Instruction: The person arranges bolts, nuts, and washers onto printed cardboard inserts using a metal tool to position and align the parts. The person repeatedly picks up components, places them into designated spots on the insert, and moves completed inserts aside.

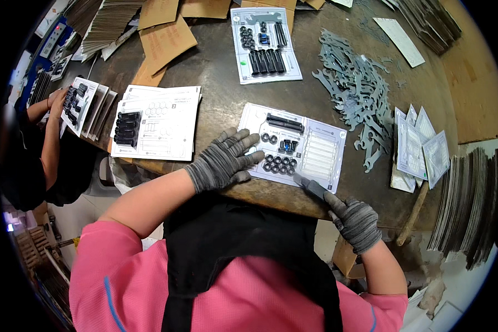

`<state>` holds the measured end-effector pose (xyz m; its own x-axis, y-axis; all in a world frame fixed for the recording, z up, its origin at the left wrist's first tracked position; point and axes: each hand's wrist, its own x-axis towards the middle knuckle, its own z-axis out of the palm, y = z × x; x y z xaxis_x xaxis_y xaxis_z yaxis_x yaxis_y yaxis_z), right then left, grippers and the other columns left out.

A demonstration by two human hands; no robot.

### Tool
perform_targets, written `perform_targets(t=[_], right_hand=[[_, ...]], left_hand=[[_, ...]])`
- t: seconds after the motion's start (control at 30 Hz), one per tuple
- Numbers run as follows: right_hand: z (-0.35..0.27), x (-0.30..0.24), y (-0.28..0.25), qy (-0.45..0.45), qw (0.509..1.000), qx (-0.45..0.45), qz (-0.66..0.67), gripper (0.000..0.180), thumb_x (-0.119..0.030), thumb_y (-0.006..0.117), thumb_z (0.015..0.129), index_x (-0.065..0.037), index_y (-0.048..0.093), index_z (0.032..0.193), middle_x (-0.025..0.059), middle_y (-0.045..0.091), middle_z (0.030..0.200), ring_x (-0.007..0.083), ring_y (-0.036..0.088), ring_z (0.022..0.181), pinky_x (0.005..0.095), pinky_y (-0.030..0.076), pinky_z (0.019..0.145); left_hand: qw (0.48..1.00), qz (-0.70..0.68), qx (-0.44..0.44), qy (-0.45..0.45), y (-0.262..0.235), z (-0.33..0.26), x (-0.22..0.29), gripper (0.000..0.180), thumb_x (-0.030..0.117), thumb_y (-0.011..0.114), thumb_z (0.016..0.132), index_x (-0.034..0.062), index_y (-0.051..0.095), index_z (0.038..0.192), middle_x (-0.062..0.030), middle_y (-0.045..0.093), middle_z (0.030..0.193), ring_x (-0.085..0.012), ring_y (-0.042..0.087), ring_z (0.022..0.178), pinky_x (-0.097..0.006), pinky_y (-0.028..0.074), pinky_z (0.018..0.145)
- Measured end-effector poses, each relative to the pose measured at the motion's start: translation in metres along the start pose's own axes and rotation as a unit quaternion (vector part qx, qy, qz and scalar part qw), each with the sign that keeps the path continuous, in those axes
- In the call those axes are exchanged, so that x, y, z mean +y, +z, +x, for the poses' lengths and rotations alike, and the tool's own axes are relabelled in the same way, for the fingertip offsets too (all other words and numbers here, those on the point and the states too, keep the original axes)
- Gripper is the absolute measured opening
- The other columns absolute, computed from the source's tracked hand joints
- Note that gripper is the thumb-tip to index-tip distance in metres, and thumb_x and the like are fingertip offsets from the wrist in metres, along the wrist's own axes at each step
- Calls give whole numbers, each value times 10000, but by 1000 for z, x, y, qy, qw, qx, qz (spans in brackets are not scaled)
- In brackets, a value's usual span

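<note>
In front of me lies a white printed hardware card (322, 145), tilted slightly. It carries long black rods (285, 123), small blue-marked screws (288, 146) and several black nuts (280, 164); its right part shows pale bolt-shaped outlines. My left hand (224, 161), in a grey knit glove, rests flat with fingers stretched over the card's left edge. Off the card's lower right corner, my gloved right hand (355, 220) grips a grey flat-bladed tool like a scraper (314, 187). The blade's tip touches or hovers over the card's lower edge; I cannot tell which.
A stack of printed cards (169, 127) with black bolts (126, 130) lies left. Another filled card (268, 74) lies beyond, beside loose open-end wrenches (351, 83). Small packs (418, 146) and a wooden handle (413, 216) sit right. At left, a co-worker's hands (56, 105) hold a card.
</note>
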<state>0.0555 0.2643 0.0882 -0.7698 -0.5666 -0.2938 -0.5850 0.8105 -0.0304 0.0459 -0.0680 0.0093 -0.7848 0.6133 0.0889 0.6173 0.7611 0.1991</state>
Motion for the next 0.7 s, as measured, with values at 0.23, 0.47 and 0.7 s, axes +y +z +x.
perform_targets(t=[0.23,0.47,0.7], right_hand=[[0,43,1,-55,903,82,417,562,-297,707,672,-99,529,1167,146,610,950,278,596,874,346,467,772],[90,43,-21,-76,953,-72,283,391,-303,538,827,-148,518,1186,146,605,1003,292,585,936,354,463,785],[132,49,-31,-199,945,-137,220,409,-336,478,861,-252,453,1260,168,617,835,310,610,735,373,479,673]], left_hand=[[1000,-16,10,-4,-3,2,-3,643,378,633,670,103,449,1222,-161,393,1294,-330,359,1208,-457,277,979],[999,-46,25,-13,-6,6,-5,656,441,571,702,36,435,1200,-179,423,1252,-343,399,1165,-445,300,953],[999,-38,17,-31,-5,5,-4,664,468,557,701,60,442,1212,-152,424,1265,-324,407,1162,-455,322,921]])
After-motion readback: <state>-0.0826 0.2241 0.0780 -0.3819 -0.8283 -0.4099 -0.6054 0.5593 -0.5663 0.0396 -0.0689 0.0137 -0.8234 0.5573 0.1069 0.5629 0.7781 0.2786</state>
